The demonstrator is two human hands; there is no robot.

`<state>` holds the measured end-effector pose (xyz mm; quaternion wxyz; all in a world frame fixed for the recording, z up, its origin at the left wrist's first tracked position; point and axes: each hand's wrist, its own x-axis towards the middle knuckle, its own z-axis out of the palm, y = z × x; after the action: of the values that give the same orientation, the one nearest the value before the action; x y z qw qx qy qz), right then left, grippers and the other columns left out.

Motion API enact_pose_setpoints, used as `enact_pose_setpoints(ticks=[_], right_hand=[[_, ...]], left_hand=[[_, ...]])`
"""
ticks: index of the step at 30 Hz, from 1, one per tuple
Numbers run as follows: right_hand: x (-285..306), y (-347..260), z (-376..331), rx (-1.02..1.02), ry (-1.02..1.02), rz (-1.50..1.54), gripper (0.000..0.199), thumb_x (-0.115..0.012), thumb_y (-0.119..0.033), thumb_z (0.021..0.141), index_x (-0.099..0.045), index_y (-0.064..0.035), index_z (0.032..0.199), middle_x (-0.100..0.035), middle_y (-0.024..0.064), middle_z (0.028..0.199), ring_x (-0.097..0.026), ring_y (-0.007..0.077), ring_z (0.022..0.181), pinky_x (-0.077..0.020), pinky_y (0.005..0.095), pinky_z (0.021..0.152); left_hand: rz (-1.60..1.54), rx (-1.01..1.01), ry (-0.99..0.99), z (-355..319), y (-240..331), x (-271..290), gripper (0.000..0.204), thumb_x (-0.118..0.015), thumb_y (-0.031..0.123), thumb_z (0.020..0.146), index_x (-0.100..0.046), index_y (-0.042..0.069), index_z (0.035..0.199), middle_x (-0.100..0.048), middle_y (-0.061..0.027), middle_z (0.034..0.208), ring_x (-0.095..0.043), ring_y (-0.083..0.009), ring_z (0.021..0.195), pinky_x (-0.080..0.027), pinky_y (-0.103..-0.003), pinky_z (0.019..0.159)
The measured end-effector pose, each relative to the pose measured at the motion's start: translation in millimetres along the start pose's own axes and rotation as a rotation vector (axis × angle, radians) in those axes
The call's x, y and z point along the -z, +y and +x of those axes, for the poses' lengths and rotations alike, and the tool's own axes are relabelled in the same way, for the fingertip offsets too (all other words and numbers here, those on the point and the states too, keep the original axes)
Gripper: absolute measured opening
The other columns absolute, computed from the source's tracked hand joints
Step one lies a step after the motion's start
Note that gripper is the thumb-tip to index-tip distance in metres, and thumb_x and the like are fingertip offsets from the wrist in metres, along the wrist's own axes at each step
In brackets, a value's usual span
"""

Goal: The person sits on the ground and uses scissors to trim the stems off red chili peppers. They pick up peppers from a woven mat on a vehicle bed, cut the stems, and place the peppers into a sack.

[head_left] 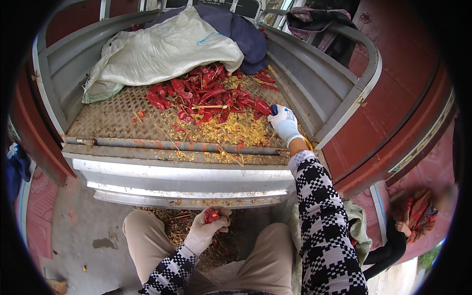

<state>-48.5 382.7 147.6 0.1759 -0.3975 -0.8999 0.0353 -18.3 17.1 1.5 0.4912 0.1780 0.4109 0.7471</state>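
Observation:
Between my knees, my left hand (pixel 209 227), in a pale knit glove, is closed round a crumpled dried red chili pepper (pixel 211 215). Most of that pepper is hidden in the fingers. My right arm stretches forward over the cart bed. My right hand (pixel 284 122), gloved in white with dark blue fingertips, pinches the end of another red chili pepper (pixel 261 106) at the right edge of a heap. This heap of dried red chili peppers (pixel 196 91) lies on the textured metal bed, with yellow seeds (pixel 246 130) scattered around and in front of it.
A whitish woven sack (pixel 167 49) and a dark blue cloth (pixel 236 34) cover the back of the heap. Grey metal side rails (pixel 314 78) flank the bed. Pepper debris (pixel 179 228) lies on the ground below. A person in a red checked top (pixel 420 216) sits at the right.

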Motion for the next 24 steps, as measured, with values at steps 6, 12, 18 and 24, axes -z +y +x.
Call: enact_pose_setpoints(ticks=[6,12,18,24], right_hand=[[40,6,-88,-0.050,-0.397,0.974,0.024,-0.053,-0.022,0.095,-0.064,-0.0033,0.105,-0.070,0.0081,0.081,-0.055,0.0122,0.055,-0.0417,0.0254,0.046],[14,1,-234,-0.175,-0.864,1.488,0.029,-0.053,-0.028,0.098,-0.064,-0.0029,0.109,-0.069,0.0058,0.084,-0.051,0.0058,0.052,-0.0352,0.0174,0.044],[-54,-16,-317,-0.475,-1.115,1.702,0.039,-0.060,-0.039,0.093,-0.062,-0.0038,0.109,-0.064,0.0050,0.090,-0.056,0.0078,0.067,-0.0391,0.0163,0.050],[-47,-31,-321,-0.333,-0.864,1.352,0.028,-0.050,-0.028,0.098,-0.063,-0.0030,0.098,-0.065,0.0031,0.077,-0.058,0.0091,0.063,-0.0450,0.0234,0.051]], left_hand=[[-0.115,-0.033,-0.022,-2,-3,-3,0.029,-0.057,0.006,0.091,-0.057,-0.002,0.118,-0.066,-0.0099,0.100,-0.065,-0.0183,0.091,-0.055,-0.032,0.080],[-0.138,-0.096,-0.039,1,-7,-9,0.039,-0.055,0.010,0.094,-0.049,-0.003,0.131,-0.062,-0.0147,0.119,-0.062,-0.0234,0.106,-0.050,-0.038,0.094],[-0.057,-0.093,-0.039,-4,-11,-11,0.037,-0.053,0.007,0.091,-0.054,-0.004,0.127,-0.063,-0.0100,0.116,-0.058,-0.0163,0.106,-0.043,-0.030,0.098],[-0.068,-0.091,-0.014,-10,-8,-12,0.034,-0.060,0.004,0.086,-0.056,-0.003,0.119,-0.064,-0.0082,0.109,-0.059,-0.0147,0.101,-0.045,-0.028,0.094]])
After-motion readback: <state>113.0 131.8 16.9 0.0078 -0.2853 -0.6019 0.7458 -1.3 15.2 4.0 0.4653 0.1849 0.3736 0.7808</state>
